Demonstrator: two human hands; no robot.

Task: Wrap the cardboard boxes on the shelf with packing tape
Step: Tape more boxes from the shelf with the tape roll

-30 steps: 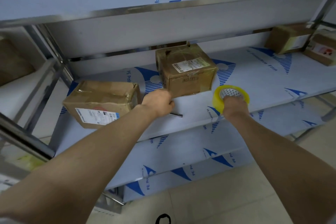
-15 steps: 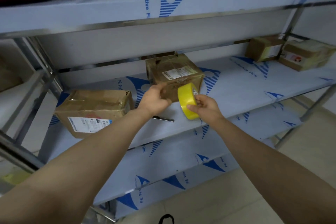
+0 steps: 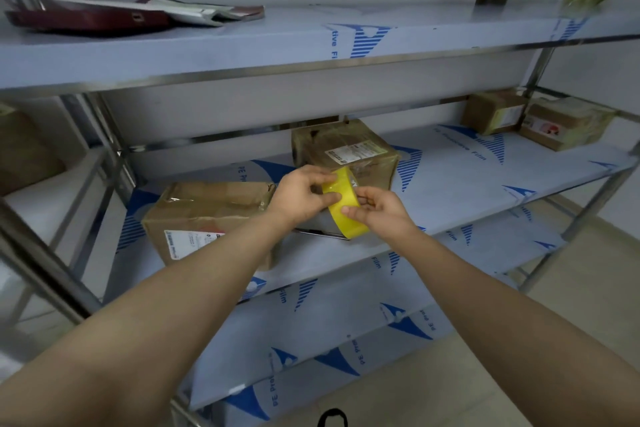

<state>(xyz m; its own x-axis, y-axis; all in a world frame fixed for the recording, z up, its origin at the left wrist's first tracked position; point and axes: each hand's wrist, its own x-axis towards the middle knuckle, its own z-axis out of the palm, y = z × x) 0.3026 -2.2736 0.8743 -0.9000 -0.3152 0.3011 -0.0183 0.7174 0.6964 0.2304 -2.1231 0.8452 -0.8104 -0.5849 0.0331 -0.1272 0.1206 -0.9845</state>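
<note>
The packing tape roll point(image 3: 343, 208) is held at the centre of the frame, above the front edge of the middle shelf point(image 3: 467, 191) and just in front of the centre cardboard box point(image 3: 346, 149). The roll is on edge, its yellow band facing the camera and running diagonally from upper left to lower right; its core faces the right of the frame.

The left hand point(image 3: 299, 196) pinches the upper part of the band between thumb and fingertips. The right hand point(image 3: 379, 210) is curled round the lower part of the roll, thumb on the band.

The centre cardboard box is set back on the shelf, one corner turned towards the camera. The left cardboard box point(image 3: 204, 215) lies at the front edge, its long axis running left to right.

Bare shelf surface is noted to the right of the centre box, up to two further boxes point(image 3: 493, 113) point(image 3: 564, 123) in the far right corner. A dark, slim object point(image 3: 322, 234) lies on the shelf below the roll; its kind cannot be told.
</note>
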